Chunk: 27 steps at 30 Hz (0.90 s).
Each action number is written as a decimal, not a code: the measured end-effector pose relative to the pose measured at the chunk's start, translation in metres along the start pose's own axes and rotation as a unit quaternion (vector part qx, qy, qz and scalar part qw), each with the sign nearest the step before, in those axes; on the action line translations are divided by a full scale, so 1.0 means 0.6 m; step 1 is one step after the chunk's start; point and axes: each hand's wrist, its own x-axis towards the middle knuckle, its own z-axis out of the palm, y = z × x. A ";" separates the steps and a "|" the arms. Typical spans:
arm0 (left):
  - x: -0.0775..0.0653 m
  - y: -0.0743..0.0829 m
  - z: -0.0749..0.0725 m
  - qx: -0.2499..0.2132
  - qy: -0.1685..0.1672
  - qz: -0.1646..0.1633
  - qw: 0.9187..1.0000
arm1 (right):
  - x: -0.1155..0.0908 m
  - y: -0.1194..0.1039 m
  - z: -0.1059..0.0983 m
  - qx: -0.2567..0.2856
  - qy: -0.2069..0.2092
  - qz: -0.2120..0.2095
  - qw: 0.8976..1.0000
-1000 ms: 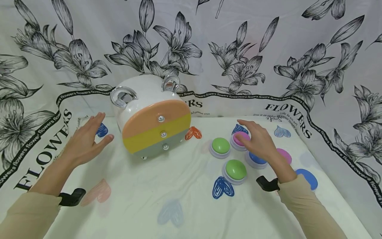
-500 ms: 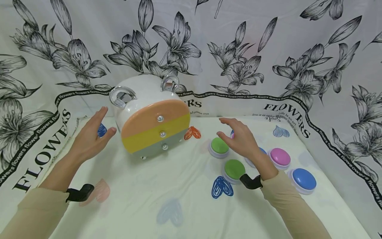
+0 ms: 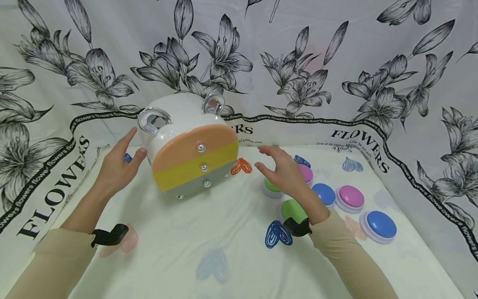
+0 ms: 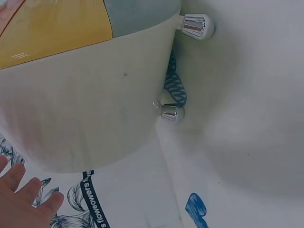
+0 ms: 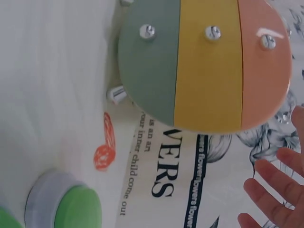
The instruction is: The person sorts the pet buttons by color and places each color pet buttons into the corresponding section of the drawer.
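A small rounded white drawer box (image 3: 179, 106) with orange, yellow and green drawer fronts stands at left of centre, each front with a silver knob (image 3: 204, 167). Two chrome rings (image 3: 154, 120) sit on its top, and short silver feet (image 4: 172, 114) are under it. My left hand (image 3: 118, 171) is beside the box's left side, fingers spread, holding nothing. To the right of the box, my right hand (image 3: 281, 171) hovers with nothing in it, fingers apart. It partly covers a green push button (image 3: 271, 185); in the right wrist view its fingers (image 5: 273, 178) are near the orange front.
Several round push buttons lie at the right: another green one (image 3: 293, 209), two pink ones (image 3: 351, 196) and two blue ones (image 3: 381, 224). A white cloth with heart prints (image 3: 213, 265) covers the table, and a flower-printed cloth (image 3: 298, 83) hangs behind.
My right hand has moved left from above the pink and blue buttons toward the box. My left hand has shifted slightly right, closer to the box. The box and buttons stay put.
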 end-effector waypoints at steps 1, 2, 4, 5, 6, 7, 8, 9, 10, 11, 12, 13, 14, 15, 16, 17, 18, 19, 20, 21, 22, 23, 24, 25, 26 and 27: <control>0.001 0.002 0.000 -0.002 0.001 -0.004 1.000 | 0.002 -0.004 0.003 0.002 0.001 0.001 1.000; 0.001 0.004 0.001 -0.003 0.002 -0.009 1.000 | 0.003 -0.008 0.005 0.003 0.001 0.003 1.000; 0.003 0.006 0.002 -0.006 0.008 -0.012 1.000 | 0.007 -0.016 0.011 0.011 0.003 0.007 1.000; 0.004 0.007 0.003 -0.006 0.010 -0.016 1.000 | 0.008 -0.019 0.013 0.012 0.005 0.009 1.000; 0.005 0.008 0.004 -0.007 0.013 -0.017 1.000 | 0.010 -0.022 0.016 0.015 0.006 0.010 1.000; 0.006 0.008 0.006 -0.007 0.016 -0.018 1.000 | 0.011 -0.025 0.019 0.019 0.007 0.009 1.000; 0.007 0.009 0.006 -0.008 0.020 -0.020 1.000 | 0.014 -0.028 0.023 0.022 0.009 0.006 1.000; 0.008 0.009 0.007 -0.010 0.022 -0.022 0.999 | 0.016 -0.030 0.026 0.025 0.011 0.004 1.000; 0.009 0.010 0.008 -0.011 0.024 -0.024 0.999 | 0.018 -0.032 0.030 0.025 0.014 0.000 1.000; 0.010 0.010 0.008 -0.013 0.026 -0.026 0.999 | 0.020 -0.034 0.034 0.027 0.017 -0.004 0.999; 0.011 0.010 0.008 -0.016 0.028 -0.027 0.999 | 0.022 -0.036 0.037 0.029 0.021 -0.009 0.999; 0.012 0.011 0.009 -0.019 0.029 -0.031 0.999 | 0.024 -0.038 0.040 0.029 0.024 -0.014 0.999; 0.014 0.011 0.009 -0.023 0.031 -0.032 0.999 | 0.026 -0.040 0.043 0.030 0.027 -0.018 0.999; 0.015 0.012 0.010 -0.026 0.033 -0.032 0.999 | 0.028 -0.043 0.046 0.033 0.030 -0.021 0.999; 0.017 0.012 0.011 -0.030 0.034 -0.033 0.998 | 0.029 -0.046 0.048 0.034 0.034 -0.024 0.999; 0.019 0.013 0.012 -0.034 0.036 -0.035 0.998 | 0.030 -0.049 0.050 0.035 0.037 -0.026 0.998; 0.021 0.013 0.012 -0.038 0.038 -0.038 0.998 | 0.032 -0.053 0.051 0.035 0.039 -0.027 0.998; 0.023 0.014 0.013 -0.040 0.040 -0.042 0.998 | 0.034 -0.056 0.053 0.036 0.040 -0.029 0.998; 0.024 0.015 0.014 -0.042 0.042 -0.045 0.997 | 0.036 -0.060 0.054 0.038 0.041 -0.029 0.998; 0.026 0.016 0.015 -0.044 0.043 -0.049 0.997 | 0.038 -0.064 0.056 0.038 0.041 -0.028 0.998; 0.027 0.017 0.016 -0.047 0.044 -0.055 0.996 | 0.039 -0.069 0.057 0.039 0.040 -0.028 0.998; 0.028 0.019 0.017 -0.050 0.045 -0.057 0.996 | 0.042 -0.073 0.059 0.039 0.039 -0.029 0.998; 0.030 0.020 0.018 -0.054 0.046 -0.059 0.996 | 0.044 -0.077 0.061 0.040 0.038 -0.030 0.998; 0.031 0.021 0.018 -0.058 0.046 -0.061 0.995 | 0.046 -0.081 0.063 0.042 0.038 -0.032 0.998; 0.032 0.022 0.019 -0.064 0.047 -0.061 0.995 | 0.048 -0.085 0.065 0.042 0.038 -0.034 0.998; 0.033 0.023 0.020 -0.069 0.047 -0.062 0.995 | 0.051 -0.088 0.067 0.043 0.039 -0.036 0.998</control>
